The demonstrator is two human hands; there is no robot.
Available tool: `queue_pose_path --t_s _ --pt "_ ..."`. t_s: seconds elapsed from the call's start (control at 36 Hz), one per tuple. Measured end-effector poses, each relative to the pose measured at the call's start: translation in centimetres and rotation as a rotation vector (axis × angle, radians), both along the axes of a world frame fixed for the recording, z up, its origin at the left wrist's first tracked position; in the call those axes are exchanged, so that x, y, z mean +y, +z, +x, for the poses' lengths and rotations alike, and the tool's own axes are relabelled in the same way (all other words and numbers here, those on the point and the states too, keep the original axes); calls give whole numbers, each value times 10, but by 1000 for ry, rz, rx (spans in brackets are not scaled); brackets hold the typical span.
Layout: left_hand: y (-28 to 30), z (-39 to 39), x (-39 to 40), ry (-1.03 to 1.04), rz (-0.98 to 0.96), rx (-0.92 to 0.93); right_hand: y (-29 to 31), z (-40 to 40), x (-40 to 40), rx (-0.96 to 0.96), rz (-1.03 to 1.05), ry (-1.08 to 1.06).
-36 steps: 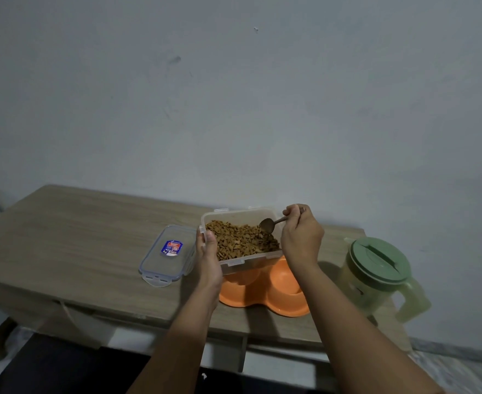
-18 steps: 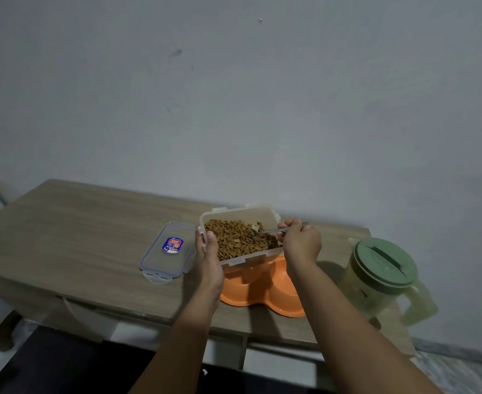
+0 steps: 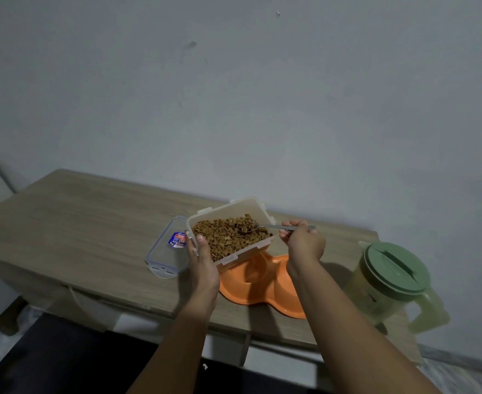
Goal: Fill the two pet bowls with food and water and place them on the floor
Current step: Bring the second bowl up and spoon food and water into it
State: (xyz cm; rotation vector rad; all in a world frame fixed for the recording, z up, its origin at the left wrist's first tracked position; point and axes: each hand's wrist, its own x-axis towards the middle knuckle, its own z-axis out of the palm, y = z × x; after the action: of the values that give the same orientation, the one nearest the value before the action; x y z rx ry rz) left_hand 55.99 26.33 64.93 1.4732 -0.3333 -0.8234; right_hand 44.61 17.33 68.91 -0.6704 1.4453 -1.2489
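Observation:
An orange double pet bowl lies on the wooden table; both of its hollows look empty. Above its left half my left hand grips a clear plastic container, tilted and full of brown kibble. My right hand holds a metal spoon by the handle, with its bowl dug into the kibble at the container's right side. A pale pitcher with a green lid stands to the right of the bowl.
The container's clear lid, with a blue and red sticker, lies flat on the table left of the container. A plain wall rises behind the table. The table's front edge runs just below the bowl, with dark floor beneath.
The spoon has gone from raised above the container's back right corner down into the kibble. The container has tipped a little more to the left.

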Motion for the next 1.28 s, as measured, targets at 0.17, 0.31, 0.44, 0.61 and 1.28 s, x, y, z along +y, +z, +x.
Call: queue_pose_path --t_s 0.17,0.31,0.44,0.61,1.28 --pt "-2 6 4 44 -1 -26 0 8 -1 -61 35 -10" --pt "-6 15 5 87 3 -19 0 14 -2 -71 38 -10" --pt "-8 26 4 118 36 16 1 16 -3 -89 39 -31" --pt "-10 38 5 149 60 29 -2 10 0 -65 31 -83" --pt "-27 65 6 114 160 2 -44 18 42 832 -453 139"
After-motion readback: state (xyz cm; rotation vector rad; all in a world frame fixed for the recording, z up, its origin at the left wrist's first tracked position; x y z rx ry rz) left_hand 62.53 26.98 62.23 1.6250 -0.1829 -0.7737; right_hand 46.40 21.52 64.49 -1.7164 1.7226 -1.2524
